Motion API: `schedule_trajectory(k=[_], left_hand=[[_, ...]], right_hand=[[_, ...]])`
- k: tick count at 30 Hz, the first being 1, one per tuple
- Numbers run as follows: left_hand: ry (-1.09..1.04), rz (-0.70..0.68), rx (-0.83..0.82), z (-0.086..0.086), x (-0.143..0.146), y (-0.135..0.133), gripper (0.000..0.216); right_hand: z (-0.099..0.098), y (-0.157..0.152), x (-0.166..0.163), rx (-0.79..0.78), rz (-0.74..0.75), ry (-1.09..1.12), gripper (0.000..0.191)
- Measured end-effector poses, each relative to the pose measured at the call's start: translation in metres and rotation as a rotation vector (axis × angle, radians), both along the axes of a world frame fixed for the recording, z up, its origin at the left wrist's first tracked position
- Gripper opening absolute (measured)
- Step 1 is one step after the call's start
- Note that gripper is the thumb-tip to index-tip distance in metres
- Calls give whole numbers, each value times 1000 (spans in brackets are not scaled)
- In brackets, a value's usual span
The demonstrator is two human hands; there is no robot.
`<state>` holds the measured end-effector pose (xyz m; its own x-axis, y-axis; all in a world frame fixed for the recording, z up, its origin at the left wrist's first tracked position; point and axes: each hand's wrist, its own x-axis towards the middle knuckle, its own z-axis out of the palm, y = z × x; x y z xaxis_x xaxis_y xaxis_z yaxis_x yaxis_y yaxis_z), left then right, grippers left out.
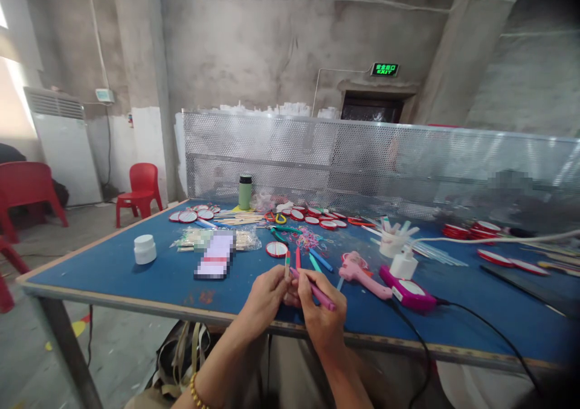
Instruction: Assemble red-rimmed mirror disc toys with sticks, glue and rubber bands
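Observation:
Near the table's front edge, my left hand pinches a small flat stick upright, with coloured bands in red and green near its top. My right hand is closed round a pink-purple marker pen, its tip end pointing at the stick; whether the two touch I cannot tell. Just beyond my hands lie a red marker, a green marker and a blue marker. A round white disc with a red rim lies behind my left hand.
On the blue table are a phone, a white jar, a pink glue gun, a magenta device with a black cable, and a white bottle. Several red-rimmed discs lie farther back before a perforated metal screen.

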<state>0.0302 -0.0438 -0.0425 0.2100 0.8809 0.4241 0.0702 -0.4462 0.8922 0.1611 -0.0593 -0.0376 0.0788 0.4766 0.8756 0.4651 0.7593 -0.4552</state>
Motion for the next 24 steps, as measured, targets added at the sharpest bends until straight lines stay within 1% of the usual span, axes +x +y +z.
schedule_trajectory(k=[5, 11, 16, 24], left_hand=[[-4, -1, -8, -2, 0, 1, 32], [24, 50, 17, 0, -1, -1, 34], [39, 47, 9, 0, -1, -1, 35], [35, 30, 39, -1, -1, 0, 30]], right_hand=[[0, 0, 0, 7, -1, 1, 16], [1, 0, 0, 15, -7, 7, 16], [-1, 1, 0, -8, 10, 1, 15], [-1, 1, 0, 10, 22, -13, 14]])
